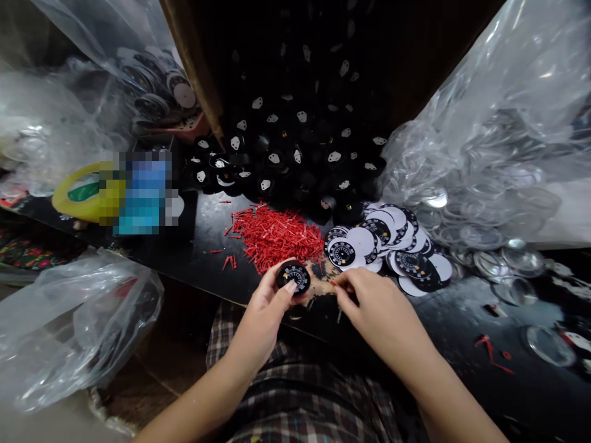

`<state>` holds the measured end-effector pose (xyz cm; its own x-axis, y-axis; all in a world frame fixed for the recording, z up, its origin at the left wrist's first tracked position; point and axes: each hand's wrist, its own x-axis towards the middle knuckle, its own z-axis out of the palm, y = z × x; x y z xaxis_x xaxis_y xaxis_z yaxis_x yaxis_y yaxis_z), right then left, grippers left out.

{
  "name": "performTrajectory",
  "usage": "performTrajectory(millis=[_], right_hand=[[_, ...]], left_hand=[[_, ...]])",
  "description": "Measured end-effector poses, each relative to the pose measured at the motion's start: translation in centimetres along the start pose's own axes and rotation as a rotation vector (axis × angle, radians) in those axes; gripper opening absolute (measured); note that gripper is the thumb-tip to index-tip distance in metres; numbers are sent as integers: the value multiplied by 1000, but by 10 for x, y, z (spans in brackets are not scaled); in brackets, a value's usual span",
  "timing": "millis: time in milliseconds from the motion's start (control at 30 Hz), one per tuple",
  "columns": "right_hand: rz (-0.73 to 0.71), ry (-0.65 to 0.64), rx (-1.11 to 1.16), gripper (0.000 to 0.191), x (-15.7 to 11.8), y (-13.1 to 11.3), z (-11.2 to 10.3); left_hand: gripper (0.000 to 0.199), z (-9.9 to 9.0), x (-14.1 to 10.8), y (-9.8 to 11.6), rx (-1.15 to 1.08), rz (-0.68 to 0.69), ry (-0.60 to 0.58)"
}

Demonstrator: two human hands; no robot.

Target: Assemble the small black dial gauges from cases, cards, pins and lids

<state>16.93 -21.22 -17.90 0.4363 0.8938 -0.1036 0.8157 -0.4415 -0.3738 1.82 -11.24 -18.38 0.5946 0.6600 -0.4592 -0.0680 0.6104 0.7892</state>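
Observation:
A round black gauge (295,278) with a printed dial face is gripped in my left hand (271,301), the thumb lying on the dial. To its right, my right hand (373,298) pinches a small red piece, apparently a gauge pointer (333,283), mostly hidden by the fingertips. Just beyond my hands lies a heap of red pointers (277,237). Right of that heap, loose dial discs (399,237) overlap, some showing black printed faces and others plain white backs.
Many black gauge housings (295,154) are piled at the back. Clear round covers (480,227) spill from a plastic bag (508,80) on the right. At left are a yellow object (80,191), a blurred-out patch and another plastic bag (78,326). The black table's (207,271) front edge runs before my lap.

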Motion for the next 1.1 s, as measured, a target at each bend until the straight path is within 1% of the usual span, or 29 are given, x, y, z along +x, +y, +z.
performTrajectory(millis=[67,100,133,167,233,300,333,367,433,600,667,733,833,900,933,1000,1100], right_hand=[[-23,19,-126,11,6,-6,1],[-33,21,-131,11,9,-9,1],[-41,18,-83,12,11,-10,1],[-49,17,11,12,12,-11,0],[-69,42,265,10,12,-13,-1],[-95,108,470,7,8,-14,-1],[-111,143,521,7,6,-15,-1],[-126,173,539,6,4,-15,-1],[-141,194,520,6,0,-15,-1],[-113,182,387,7,-4,-16,-4],[-118,197,333,10,-5,-16,-5],[-122,211,331,13,-6,-18,-8],[-140,210,467,13,-9,-21,-13],[-162,211,531,12,-10,-24,-15],[-173,217,526,12,-10,-25,-15],[-187,230,466,12,-10,-27,-16],[-183,225,388,13,-9,-28,-16]], left_hand=[[30,4,-1,-1,-21,-33,-12],[28,5,-2,-1,-44,-51,-14],[26,7,-3,-1,-78,-74,-15],[25,8,-3,0,-124,-111,-21],[22,10,-4,3,-233,-226,-62],[17,12,-2,5,-339,-320,-98],[15,13,-2,6,-384,-334,-104],[12,14,-1,6,-416,-321,-99],[11,16,0,5,-430,-245,-80],[20,18,-5,-3,-239,-37,-66],[24,18,-7,-5,-195,11,-71],[32,16,-8,-4,-192,28,-89],[42,15,-4,-2,-160,58,-75],[40,16,0,-3,-88,67,-57],[36,17,1,-4,-52,67,-65],[30,20,3,-6,-3,62,-111],[28,24,1,-5,58,89,-169]])
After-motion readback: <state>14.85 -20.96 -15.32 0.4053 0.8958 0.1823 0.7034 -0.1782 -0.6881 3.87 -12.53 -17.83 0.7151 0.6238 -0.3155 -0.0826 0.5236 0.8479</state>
